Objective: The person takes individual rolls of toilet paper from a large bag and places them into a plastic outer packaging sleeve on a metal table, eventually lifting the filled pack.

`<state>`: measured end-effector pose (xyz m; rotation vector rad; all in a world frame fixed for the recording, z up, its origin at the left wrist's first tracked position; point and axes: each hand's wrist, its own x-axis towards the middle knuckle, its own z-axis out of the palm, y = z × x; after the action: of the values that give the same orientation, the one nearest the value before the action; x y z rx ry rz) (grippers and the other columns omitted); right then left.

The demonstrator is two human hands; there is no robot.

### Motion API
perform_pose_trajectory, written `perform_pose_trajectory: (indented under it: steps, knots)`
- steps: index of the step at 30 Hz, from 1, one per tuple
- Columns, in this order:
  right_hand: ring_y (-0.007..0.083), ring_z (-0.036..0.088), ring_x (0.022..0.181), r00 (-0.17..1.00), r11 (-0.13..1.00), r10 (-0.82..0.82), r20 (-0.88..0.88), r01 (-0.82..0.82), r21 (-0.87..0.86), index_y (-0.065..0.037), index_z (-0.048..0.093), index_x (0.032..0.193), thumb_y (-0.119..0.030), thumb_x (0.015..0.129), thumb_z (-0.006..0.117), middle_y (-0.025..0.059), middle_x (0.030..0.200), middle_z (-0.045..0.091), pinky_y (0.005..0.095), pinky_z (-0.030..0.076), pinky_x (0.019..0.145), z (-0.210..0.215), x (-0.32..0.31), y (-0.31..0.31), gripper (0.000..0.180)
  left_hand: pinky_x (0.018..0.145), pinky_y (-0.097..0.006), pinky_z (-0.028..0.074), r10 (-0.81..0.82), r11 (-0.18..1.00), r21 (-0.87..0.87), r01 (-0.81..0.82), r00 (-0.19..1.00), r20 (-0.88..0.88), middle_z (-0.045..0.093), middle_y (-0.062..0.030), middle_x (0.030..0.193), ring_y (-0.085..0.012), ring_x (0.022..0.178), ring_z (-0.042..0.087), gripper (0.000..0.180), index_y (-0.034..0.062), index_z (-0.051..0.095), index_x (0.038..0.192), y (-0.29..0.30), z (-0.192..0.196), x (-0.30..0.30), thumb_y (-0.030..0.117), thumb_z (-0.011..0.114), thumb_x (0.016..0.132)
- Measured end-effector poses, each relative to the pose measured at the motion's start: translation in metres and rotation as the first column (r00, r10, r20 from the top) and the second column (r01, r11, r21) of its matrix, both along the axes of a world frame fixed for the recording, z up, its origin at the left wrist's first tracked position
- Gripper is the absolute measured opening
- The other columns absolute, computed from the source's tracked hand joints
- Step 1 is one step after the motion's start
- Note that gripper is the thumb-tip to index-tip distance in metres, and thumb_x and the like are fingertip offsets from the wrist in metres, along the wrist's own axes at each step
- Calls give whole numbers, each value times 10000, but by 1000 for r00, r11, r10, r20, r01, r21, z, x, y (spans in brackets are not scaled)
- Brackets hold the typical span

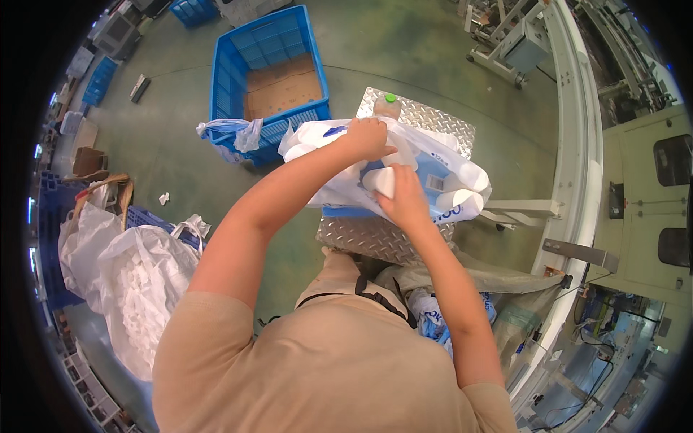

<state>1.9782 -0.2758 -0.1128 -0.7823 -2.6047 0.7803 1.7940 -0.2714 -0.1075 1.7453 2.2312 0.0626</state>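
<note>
While right hand (pixel 406 193) grips white cylinder (pixel 378 182) at bag's opening, left hand (pixel 369 137) touches plastic bag (pixel 338 193) just beyond; left closure cannot be told. More cylinders (pixel 473 177) right of grip. Thin film might tear if cylinder snags.

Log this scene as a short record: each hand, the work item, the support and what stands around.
left hand: on the printed plastic bag; whether it pinches the film is unclear
right hand: holding a white roll
bag contents: several more white rolls, some showing at its right end
support: metal tread-plate surface under the bag
beyond the bag: bottle with green cap
ahead, to the left: large blue crate
nearer, far left: translucent sack with white pieces inside
</note>
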Motion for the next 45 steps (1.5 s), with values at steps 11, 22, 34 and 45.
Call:
perform_pose_trajectory:
  steps: [11,22,34,45]
  knots:
    - [229,558,1057,491,195,-842,-224,-112,-974,28,401,1244,-262,892,598,125,1184,523,393,494,850,73,94,11,497,951,-675,217,269,864,-445,-238,963,9,494,-159,1274,-358,1155,502,905,104,323,1386,44,17,9,713,473,733]
    - [232,579,1021,239,246,-937,-255,-66,-967,11,403,1238,-237,856,644,141,1167,527,398,506,835,85,147,-26,516,963,-614,253,246,962,-102,-254,966,-85,401,-204,1348,-373,1236,412,881,134,363,1377,57,13,44,619,592,678]
    - [257,578,1003,-196,382,-885,-423,216,-899,9,466,1216,-321,868,606,138,1144,553,437,507,843,133,361,-114,499,1022,-565,241,-82,919,395,18,986,145,374,-205,1397,-406,1276,357,898,114,241,1431,71,-95,-53,618,564,762]
    - [305,585,988,-644,-781,-591,-486,608,143,57,514,1142,-351,763,708,224,1072,589,373,481,807,129,705,-442,590,949,-373,413,125,846,376,-377,827,548,493,-232,1257,-347,1129,510,725,-26,414,1314,-35,53,35,547,492,875]
